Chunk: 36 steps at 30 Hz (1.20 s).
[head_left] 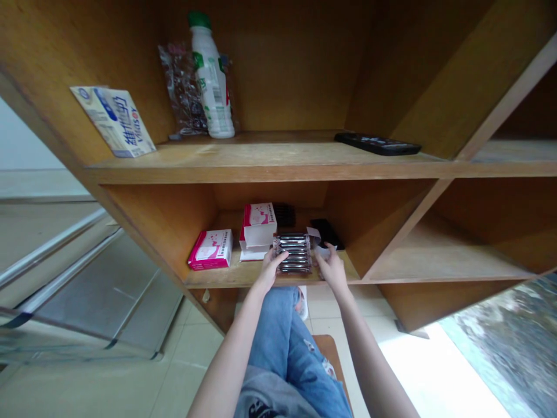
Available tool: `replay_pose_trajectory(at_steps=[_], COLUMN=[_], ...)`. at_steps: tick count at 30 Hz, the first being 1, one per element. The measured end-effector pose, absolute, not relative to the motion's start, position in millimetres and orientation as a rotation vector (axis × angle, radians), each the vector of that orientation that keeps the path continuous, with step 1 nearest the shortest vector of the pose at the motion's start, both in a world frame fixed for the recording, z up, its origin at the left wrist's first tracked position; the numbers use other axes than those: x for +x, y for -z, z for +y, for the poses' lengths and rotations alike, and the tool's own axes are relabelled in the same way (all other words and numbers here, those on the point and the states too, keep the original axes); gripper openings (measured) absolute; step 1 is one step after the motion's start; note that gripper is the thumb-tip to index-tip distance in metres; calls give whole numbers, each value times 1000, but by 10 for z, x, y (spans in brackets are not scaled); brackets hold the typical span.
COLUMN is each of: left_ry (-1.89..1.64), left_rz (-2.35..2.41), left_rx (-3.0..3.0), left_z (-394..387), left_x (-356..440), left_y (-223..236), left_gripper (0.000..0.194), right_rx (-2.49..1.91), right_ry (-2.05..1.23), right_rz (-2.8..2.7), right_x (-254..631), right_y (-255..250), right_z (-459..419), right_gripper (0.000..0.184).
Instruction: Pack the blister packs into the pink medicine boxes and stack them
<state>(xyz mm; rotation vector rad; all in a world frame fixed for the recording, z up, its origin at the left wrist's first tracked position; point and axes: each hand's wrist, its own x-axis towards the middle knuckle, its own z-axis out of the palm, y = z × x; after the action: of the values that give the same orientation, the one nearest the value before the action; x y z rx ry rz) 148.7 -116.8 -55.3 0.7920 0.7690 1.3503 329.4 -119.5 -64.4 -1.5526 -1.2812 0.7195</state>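
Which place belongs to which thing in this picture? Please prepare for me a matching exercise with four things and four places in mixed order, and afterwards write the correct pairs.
Things:
1. green-capped bottle
2. wrapped pack of dark, shiny sticks
3. flat black device
4. leftmost pink-and-white box

Places:
A. lower shelf, at the left
B. in the grip of the left hand
C. upper shelf, toward the right
D. upper shelf, in front of crinkled clear plastic

Pairs: 1-D, 2-B, 3-C, 4-A
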Motion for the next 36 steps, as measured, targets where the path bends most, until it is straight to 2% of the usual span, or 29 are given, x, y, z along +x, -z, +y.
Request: replay_pose_trajectory(at_steps=[4,9,15,20,29,36], left_ry=[-1329,-1355,-1334,-1315,-1301,-1355], left_rz=[775,775,799,781,779,773], left_rx=[785,789,844,877,856,851], left_z=[-1156,-1155,-1145,-1150,-1162,-1172], left_x=[1478,1484,1481,1475,1473,1485], left_y=[573,577,613,624,586,587], left_gripper=[37,38,33,38,36,36], right_rx=[-1658,-1697,-1880,-1892,-1191,-1217], right_ry=[-563,-474,-483,-439,-614,-970], right_rz=[-1499,-1524,-1666,-1620,-966,-1091], right_x=[3448,3498,3456,3401,3244,2874], right_y=[581,379,350,508,575,789], right_z=[-1174,-1363,-1406,-1317,-1927,-2175], right_gripper=[29,22,34,24,35,36])
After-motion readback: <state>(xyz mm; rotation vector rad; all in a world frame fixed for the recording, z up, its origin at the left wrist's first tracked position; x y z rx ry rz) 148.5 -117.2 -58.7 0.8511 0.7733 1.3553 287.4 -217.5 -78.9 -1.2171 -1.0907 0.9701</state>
